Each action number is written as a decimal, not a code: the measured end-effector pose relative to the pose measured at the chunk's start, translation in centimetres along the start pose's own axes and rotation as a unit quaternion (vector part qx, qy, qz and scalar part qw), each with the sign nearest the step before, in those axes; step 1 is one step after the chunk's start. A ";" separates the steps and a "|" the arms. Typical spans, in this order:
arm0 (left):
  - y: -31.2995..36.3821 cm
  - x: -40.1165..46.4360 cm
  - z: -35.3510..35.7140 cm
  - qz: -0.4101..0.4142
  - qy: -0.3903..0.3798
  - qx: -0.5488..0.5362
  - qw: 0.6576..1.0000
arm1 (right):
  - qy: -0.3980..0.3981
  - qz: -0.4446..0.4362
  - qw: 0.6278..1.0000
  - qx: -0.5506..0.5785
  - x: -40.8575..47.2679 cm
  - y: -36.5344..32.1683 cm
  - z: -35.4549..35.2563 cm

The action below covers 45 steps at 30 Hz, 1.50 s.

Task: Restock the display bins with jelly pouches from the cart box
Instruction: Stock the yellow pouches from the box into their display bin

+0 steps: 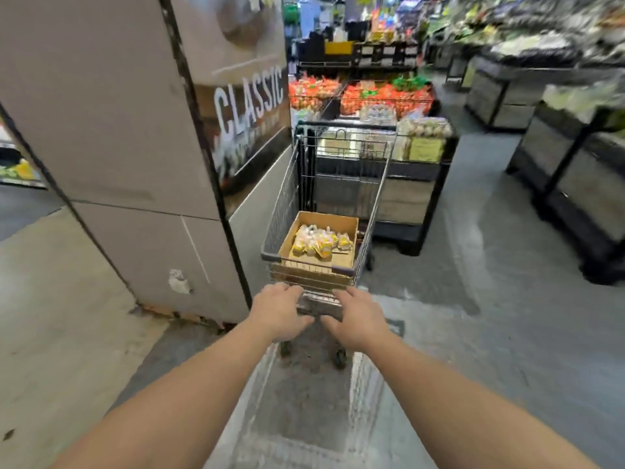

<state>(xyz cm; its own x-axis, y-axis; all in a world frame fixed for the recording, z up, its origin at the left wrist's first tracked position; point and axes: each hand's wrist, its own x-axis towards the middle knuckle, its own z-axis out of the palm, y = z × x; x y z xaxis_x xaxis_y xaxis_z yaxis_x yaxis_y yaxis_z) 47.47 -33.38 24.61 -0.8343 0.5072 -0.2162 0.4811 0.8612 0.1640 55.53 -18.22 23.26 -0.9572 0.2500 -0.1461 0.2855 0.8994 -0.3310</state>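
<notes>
Both hands, left hand [280, 311] and right hand [358, 316], grip the shopping cart [378, 198] handle. Jelly pouches [318, 242] lie in the cardboard box [324, 220] aboard; display bins [389, 98] stand ahead, so restocking seems unstarted.

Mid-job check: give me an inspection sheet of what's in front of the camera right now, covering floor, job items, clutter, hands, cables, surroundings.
Surface: grey concrete floor, worn and patchy; no table in view.
Job's things: wire shopping cart holds an open cardboard box; a small pile of yellow jelly pouches lies in it, with bare box bottom around them. Display bins stand just beyond the cart.
Clutter: scrap of torn paper on the pillar's base.
Hands: left hand and right hand are at the cart's handle; the grip is blurred.
Cables: nothing seen.
Surroundings: beige pillar close on the left, CLASSIC sign, orange bagged produce behind, dark display stands to the right.
</notes>
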 end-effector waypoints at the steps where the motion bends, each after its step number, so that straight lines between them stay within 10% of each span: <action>1: 0.3 2.3 0.1 0.007 0.000 -0.002 1.000 | -0.001 0.012 1.000 0.002 1.8 0.8 -0.2; 21: -4.1 39.2 -0.2 -0.163 -0.062 -0.131 0.976 | -0.142 -0.008 0.990 0.003 41.8 9.1 -1.8; 31: -8.6 56.3 2.1 -0.181 -0.120 -0.207 0.954 | -0.176 0.118 0.976 0.048 58.0 12.5 0.6; 45: -12.1 68.9 18.4 -0.324 -0.236 -0.343 0.849 | -0.255 0.266 0.904 0.218 73.1 18.2 17.5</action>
<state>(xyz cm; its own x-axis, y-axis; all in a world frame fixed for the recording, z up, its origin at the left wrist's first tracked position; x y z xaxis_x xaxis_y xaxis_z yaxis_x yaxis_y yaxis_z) -10.84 -8.29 -10.00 -0.5844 0.0312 -0.8108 -0.4432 0.8247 0.3512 -8.35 10.15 -9.79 -0.5628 0.3081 -0.7670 0.7977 0.4457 -0.4063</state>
